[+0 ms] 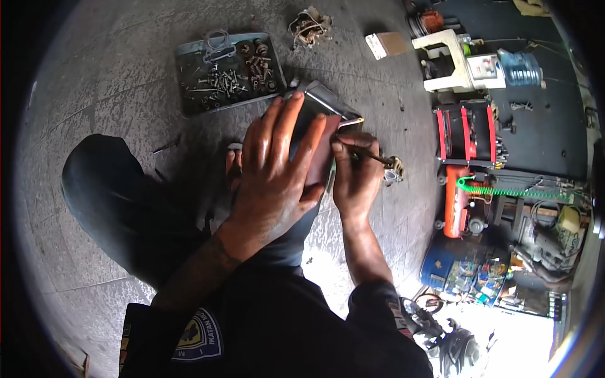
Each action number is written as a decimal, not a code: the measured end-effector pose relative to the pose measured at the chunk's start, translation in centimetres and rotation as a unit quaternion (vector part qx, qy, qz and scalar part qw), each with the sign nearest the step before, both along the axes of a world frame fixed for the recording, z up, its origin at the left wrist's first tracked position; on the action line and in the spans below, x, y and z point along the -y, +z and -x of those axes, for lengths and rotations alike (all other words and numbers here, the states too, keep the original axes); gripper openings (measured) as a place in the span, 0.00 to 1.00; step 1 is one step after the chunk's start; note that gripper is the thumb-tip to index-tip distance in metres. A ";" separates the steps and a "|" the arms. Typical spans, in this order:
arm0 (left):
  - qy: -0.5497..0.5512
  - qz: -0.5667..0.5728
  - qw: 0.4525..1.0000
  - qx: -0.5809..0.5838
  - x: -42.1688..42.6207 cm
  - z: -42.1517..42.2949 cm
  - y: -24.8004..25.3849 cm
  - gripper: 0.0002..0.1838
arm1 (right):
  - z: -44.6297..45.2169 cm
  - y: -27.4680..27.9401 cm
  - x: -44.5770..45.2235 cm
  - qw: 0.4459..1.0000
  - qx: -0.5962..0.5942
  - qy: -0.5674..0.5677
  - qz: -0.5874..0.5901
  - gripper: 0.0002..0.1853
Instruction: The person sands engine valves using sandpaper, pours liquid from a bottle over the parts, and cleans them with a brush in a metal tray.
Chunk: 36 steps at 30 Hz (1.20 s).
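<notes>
A dark, glossy panel-like piece (328, 101) with a bent edge and a reddish-brown face lies in front of me, over my legs. My left hand (271, 154) rests flat across it, fingers stretched and slightly apart, palm down. At the piece's right edge, my right hand (357, 173) is closed in a pinch around a thin dark stick-like tool (372, 155). Its kind I cannot make out, and the fingers cover much of it. Part of the panel is hidden under my left hand.
Beyond my left hand is a metal tray (183, 82) of bolts and small parts. A tangled dirty part (310, 27) and a cardboard piece (386, 45) lie farther off. On the right are a red-black tool cart (466, 133), an orange compressor (456, 205) and a water bottle (520, 67).
</notes>
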<state>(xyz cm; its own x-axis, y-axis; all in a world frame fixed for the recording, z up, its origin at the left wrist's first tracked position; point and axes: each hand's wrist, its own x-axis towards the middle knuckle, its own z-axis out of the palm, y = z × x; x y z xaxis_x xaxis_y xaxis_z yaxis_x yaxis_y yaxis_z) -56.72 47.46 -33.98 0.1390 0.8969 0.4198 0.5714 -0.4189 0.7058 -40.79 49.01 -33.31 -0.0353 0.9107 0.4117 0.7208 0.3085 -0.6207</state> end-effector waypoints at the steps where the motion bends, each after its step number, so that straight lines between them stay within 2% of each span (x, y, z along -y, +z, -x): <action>1: 0.002 -0.001 1.000 -0.008 0.0 0.0 0.0 0.53 | -0.1 -0.1 0.7 1.000 0.024 0.007 -0.001 0.08; 4: 0.001 0.011 1.000 -0.011 -0.3 0.7 0.0 0.53 | -1.1 -2.2 3.3 0.998 0.045 0.041 -0.016 0.08; 5: 0.005 -0.001 1.000 0.001 -0.4 0.4 -0.4 0.53 | -0.8 -2.3 3.2 0.999 -0.013 0.046 0.000 0.08; 6: 0.005 0.001 1.000 -0.001 -0.6 0.4 -0.4 0.53 | -0.6 -1.9 2.2 0.999 -0.014 0.046 0.001 0.08; 8: -0.003 0.001 1.000 -0.003 -0.1 -0.1 -0.2 0.53 | -0.4 -0.4 0.7 0.998 0.043 0.011 -0.035 0.08; 9: -0.006 0.006 1.000 -0.003 0.0 -0.1 0.0 0.53 | 0.2 0.1 0.2 1.000 -0.028 -0.001 0.006 0.07; 12: 0.002 -0.001 1.000 -0.004 -0.2 0.3 -0.2 0.52 | -1.3 -1.8 2.8 0.999 0.022 0.049 0.004 0.07; 13: 0.005 -0.001 1.000 0.008 -0.2 0.3 -0.4 0.52 | -1.1 -2.1 3.6 0.999 0.029 0.023 0.021 0.06; 14: -0.002 0.005 1.000 0.001 -0.3 0.1 -0.7 0.57 | -1.5 -3.3 3.3 0.996 -0.071 0.033 0.041 0.05; 17: -0.002 -0.004 1.000 -0.005 0.0 0.0 -0.4 0.56 | -0.5 -0.5 0.7 1.000 0.016 0.012 0.006 0.07; 18: -0.001 -0.006 1.000 0.003 0.0 -0.1 -0.4 0.56 | 0.0 -0.5 0.2 0.999 -0.037 0.005 0.014 0.07; 20: 0.003 -0.005 1.000 -0.002 -0.1 0.1 -0.5 0.56 | -0.8 -1.4 1.5 0.999 0.034 0.028 -0.015 0.07; 22: -0.001 0.012 1.000 0.001 -0.2 0.6 -0.4 0.56 | -1.3 -2.7 3.2 0.998 0.022 0.061 -0.024 0.07; 23: -0.002 0.015 1.000 0.009 -0.2 0.4 -0.5 0.56 | -1.3 -3.4 3.2 0.997 -0.045 0.055 0.000 0.07; 24: -0.006 0.015 1.000 0.008 -0.3 0.4 -0.5 0.56 | -0.9 -2.7 2.4 0.998 -0.046 0.052 -0.001 0.07; 26: -0.008 0.005 1.000 0.001 0.1 0.1 -0.2 0.56 | -0.4 -0.9 0.7 0.999 0.023 0.024 -0.042 0.07; 27: -0.007 0.004 1.000 -0.001 0.1 0.1 -0.1 0.55 | 0.0 -0.5 0.0 0.999 -0.034 -0.003 0.011 0.08; 28: -0.008 0.004 1.000 -0.002 0.3 0.0 -0.1 0.55 | -0.3 -0.6 0.2 1.000 0.005 0.012 -0.008 0.09; 30: -0.001 0.004 1.000 -0.008 -0.1 0.5 -0.2 0.55 | -0.5 -1.0 2.9 0.997 -0.001 -0.006 0.076 0.08; 31: -0.006 0.011 1.000 -0.001 -0.2 0.8 -0.3 0.55 | -1.1 -2.0 3.6 0.998 0.048 0.050 0.010 0.08; 32: 0.001 0.006 1.000 0.002 -0.3 0.6 -0.6 0.56 | -0.5 -2.5 3.3 0.998 -0.019 0.056 0.008 0.06; 33: 0.012 -0.005 1.000 -0.003 -0.4 0.5 -0.8 0.55 | -0.7 -2.5 2.5 0.997 -0.019 0.069 -0.002 0.05; 36: -0.003 0.005 1.000 -0.016 0.1 0.3 -0.1 0.55 | 0.3 -0.1 0.1 0.998 0.015 0.049 -0.028 0.04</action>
<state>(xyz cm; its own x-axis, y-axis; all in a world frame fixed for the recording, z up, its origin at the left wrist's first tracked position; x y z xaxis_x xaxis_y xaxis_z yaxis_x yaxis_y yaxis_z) -56.99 47.35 -34.03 0.1582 0.9004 0.4053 0.5910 -0.4152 0.6916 -41.06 48.94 -33.42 -0.1353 0.8782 0.4588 0.7035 0.4112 -0.5796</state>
